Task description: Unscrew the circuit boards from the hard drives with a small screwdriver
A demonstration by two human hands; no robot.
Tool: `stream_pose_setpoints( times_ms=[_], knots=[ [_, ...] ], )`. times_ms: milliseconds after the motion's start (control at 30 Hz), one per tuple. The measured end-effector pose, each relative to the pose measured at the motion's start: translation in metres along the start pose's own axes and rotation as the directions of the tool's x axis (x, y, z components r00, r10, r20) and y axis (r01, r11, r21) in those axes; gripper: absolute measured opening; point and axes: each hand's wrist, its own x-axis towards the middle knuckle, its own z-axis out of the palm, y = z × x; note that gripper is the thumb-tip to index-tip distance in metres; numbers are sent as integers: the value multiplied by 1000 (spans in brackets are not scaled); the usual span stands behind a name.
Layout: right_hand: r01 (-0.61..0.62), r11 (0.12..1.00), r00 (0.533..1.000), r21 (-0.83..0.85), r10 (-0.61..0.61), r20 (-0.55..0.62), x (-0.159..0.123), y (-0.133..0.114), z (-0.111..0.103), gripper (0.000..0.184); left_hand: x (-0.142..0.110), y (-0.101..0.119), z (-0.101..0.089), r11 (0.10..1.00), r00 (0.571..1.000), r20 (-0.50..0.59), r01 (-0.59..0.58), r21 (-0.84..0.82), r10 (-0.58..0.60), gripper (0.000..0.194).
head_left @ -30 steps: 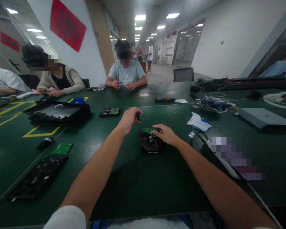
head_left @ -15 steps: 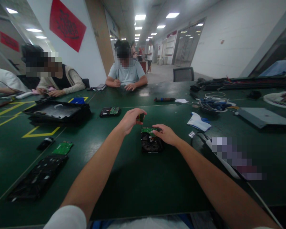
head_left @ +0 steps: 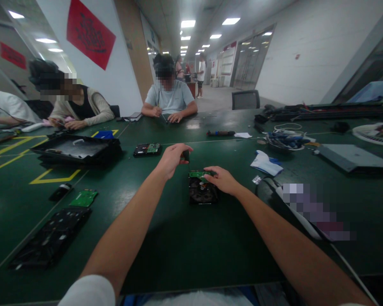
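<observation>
A hard drive [head_left: 203, 193] lies on the green table in front of me, a green circuit board [head_left: 196, 174] showing at its far end. My left hand [head_left: 174, 159] is closed around the dark handle of a screwdriver [head_left: 185, 156]. Its thin shaft points down to the far left corner of the drive; whether the tip sits in a screw is too small to tell. From the right, my right hand [head_left: 221, 178] grips the drive's edge, fingers over the board and thumb side hidden.
Another hard drive [head_left: 147, 149] lies to the far left. Nearer on the left are a loose green board [head_left: 84, 197], black drive frames [head_left: 52, 238] and a stack of black trays [head_left: 78, 148]. A glove [head_left: 266, 162], cables [head_left: 287, 139] and a metal case [head_left: 354, 157] lie right. Co-workers sit opposite.
My left hand has shifted slightly left and turned at the wrist with the screwdriver. The right hand and the hard drive have stayed in place.
</observation>
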Motion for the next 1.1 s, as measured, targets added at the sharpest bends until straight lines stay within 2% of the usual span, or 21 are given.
stream_pose_setpoints(
  times_ms=[167, 367, 467, 600, 667, 767, 867, 1000, 1100],
  knots=[
    [8, 1000, 1000, -11, -8, -8, 0, 1, 1, 41, 0, -2, 3, 989, 993, 65, 106, -106, -100, 19],
    [-4, 1000, 1000, -2, 4, 0, 0, 0, 0, 42, 1, -2, 2, 1000, 1000, 3, -10, 21, 10, 21],
    [0, 1000, 1000, -22, 0, -7, 0, -1, -1, 41, 0, 0, 1, 999, 998, 44, 32, 16, -33, 21],
    [-2, 1000, 1000, -28, 2, -8, 1, 0, 0, 43, 0, 0, 2, 993, 994, 65, 96, -73, -91, 19],
    [0, 1000, 1000, -27, 0, -16, 2, 1, 1, 42, 0, -1, 3, 993, 997, 36, 77, -89, -74, 18],
    [9, 1000, 1000, -29, -9, -22, 2, 1, 2, 41, -1, 1, 5, 1000, 999, -41, 0, -15, -1, 18],
    [16, 999, 1000, -31, -16, -20, 2, 0, 1, 40, -3, 4, 5, 999, 1000, -30, -8, 35, 9, 20],
    [15, 1000, 1000, -18, -16, -22, 2, -1, 1, 40, -4, 4, 6, 992, 995, 36, 97, -75, -95, 22],
    [12, 1000, 1000, -11, -12, -21, 2, -1, 1, 40, -2, 2, 6, 989, 997, 13, 82, -125, -81, 20]
  ],
)
